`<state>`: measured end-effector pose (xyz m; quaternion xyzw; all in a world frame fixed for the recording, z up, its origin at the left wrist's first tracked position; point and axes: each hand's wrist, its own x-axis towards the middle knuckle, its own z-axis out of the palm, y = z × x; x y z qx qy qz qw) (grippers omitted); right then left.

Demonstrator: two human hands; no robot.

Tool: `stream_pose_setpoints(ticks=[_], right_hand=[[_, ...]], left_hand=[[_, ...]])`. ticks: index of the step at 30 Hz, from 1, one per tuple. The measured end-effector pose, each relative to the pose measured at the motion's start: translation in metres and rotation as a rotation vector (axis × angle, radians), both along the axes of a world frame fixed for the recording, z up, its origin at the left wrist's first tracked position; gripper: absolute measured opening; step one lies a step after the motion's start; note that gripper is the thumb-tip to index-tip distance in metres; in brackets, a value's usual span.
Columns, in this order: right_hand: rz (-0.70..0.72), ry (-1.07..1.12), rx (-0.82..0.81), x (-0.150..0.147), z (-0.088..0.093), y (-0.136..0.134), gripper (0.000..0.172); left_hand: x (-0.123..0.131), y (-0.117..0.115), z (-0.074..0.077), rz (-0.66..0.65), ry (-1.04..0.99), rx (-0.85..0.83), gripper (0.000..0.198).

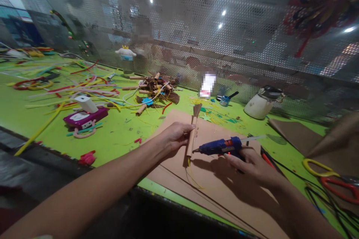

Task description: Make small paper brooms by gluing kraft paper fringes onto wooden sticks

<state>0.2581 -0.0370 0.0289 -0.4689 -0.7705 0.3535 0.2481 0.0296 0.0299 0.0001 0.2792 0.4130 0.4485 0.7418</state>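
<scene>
My left hand (179,137) grips a small rolled brown paper tube (191,142), held tilted above a sheet of brown paper (171,170). A darker fringed tuft (197,109) sticks out of its upper end, and a yellow string (192,174) hangs from the lower one. In my right hand (249,162) is a blue glue gun (221,146) with a small red light on. Its nozzle points left, at or very close to the tube's lower end; whether they touch I cannot tell. A clear glue stick (256,138) juts from its back.
Several similar rolls lie in a pile (157,87) behind. A purple power strip (85,117) and scattered coloured strips are at left. At right are scissors (333,179), black cable (322,199) and a white container (260,104). Perforated metal sheeting (190,26) backs the green table (120,149).
</scene>
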Motion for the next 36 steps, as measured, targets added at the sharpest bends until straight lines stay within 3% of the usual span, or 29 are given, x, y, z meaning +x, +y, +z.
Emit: stream_pose_setpoints(ticks=[8,16,27,36], right_hand=[[-0.137,0.071,-0.043,0.0,-0.008,0.008,0.038],[0.03,-0.004,-0.102,0.009,-0.004,0.003,0.038],[-0.061,0.096,-0.106,0.01,-0.019,0.013,0.041],[0.005,0.033,-0.14,0.012,-0.014,0.009,0.042]], left_hand=[[0.001,-0.002,0.003,-0.021,0.028,0.009,0.011],[-0.001,0.001,0.002,0.0,0.022,0.0,0.006],[0.0,-0.001,0.004,-0.004,-0.001,0.021,0.01],[-0.002,0.001,0.004,-0.01,-0.023,0.004,0.01]])
